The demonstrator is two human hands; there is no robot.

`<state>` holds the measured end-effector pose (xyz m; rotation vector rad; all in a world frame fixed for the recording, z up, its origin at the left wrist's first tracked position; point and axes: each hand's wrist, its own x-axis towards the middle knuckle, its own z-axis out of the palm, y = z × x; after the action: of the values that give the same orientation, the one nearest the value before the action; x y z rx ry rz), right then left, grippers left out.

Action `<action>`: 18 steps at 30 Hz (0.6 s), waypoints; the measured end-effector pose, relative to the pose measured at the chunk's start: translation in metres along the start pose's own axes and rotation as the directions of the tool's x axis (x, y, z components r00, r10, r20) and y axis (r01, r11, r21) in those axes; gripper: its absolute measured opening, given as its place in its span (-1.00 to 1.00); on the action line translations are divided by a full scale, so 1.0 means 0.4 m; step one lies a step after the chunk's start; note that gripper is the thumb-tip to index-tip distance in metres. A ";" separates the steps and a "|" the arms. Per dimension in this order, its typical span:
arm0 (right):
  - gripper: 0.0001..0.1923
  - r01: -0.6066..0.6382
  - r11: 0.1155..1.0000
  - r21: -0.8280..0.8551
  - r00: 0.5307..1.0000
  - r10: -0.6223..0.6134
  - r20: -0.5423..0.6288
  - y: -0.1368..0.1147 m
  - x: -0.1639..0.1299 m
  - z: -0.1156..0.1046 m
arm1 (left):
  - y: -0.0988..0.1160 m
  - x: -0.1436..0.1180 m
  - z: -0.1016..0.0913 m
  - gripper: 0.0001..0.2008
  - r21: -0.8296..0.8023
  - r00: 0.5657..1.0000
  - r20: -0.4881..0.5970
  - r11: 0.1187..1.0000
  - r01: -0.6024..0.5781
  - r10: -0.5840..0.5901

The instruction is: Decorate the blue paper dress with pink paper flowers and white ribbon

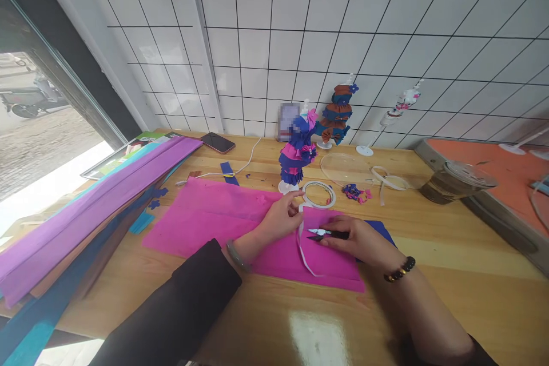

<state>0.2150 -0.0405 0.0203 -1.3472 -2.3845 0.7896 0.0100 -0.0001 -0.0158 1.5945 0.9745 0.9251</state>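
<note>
Cutting point: a white tape strip (301, 240) is met by the snips (322, 233) over the pink crepe sheet (206, 214), just below table centre.
Right hand (358, 240): clenched around the snips, blades aimed at 9 o'clock.
Left hand (281, 217): the strip is pinched between its fingertips, just at 7 o'clock of the tape roll (318, 194).
Strip tail: curled down across the sheet toward 6 o'clock.
Paper doll (297, 151): stood at 12 o'clock of the hands.
Stacked crepe rolls (86, 206): laid at 9 o'clock.
Phone (218, 142): placed at 11 o'clock.
Cup (457, 182): seen at 2 o'clock.
</note>
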 end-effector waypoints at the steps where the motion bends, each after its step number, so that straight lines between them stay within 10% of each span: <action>1: -0.73 0.026 0.999 -0.041 0.998 -0.029 -0.058 0.000 0.003 0.003 | 0.001 -0.002 0.001 -0.56 0.087 0.996 -0.055 0.994 -0.062 0.067; 8: -0.78 0.109 0.984 -0.139 0.870 -0.162 -0.465 -0.012 0.020 0.041 | 0.007 -0.002 0.009 -0.69 0.178 0.983 -0.086 0.973 -0.146 0.163; 18: -0.78 0.146 0.966 -0.211 0.851 -0.232 -0.471 -0.044 0.029 0.053 | 0.016 -0.002 0.017 -0.67 0.120 0.988 -0.018 0.982 -0.148 0.152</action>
<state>0.1864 -0.0447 0.0132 -1.1688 -2.1515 0.1561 0.0169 -0.0045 -0.0110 1.7793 0.9531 1.0101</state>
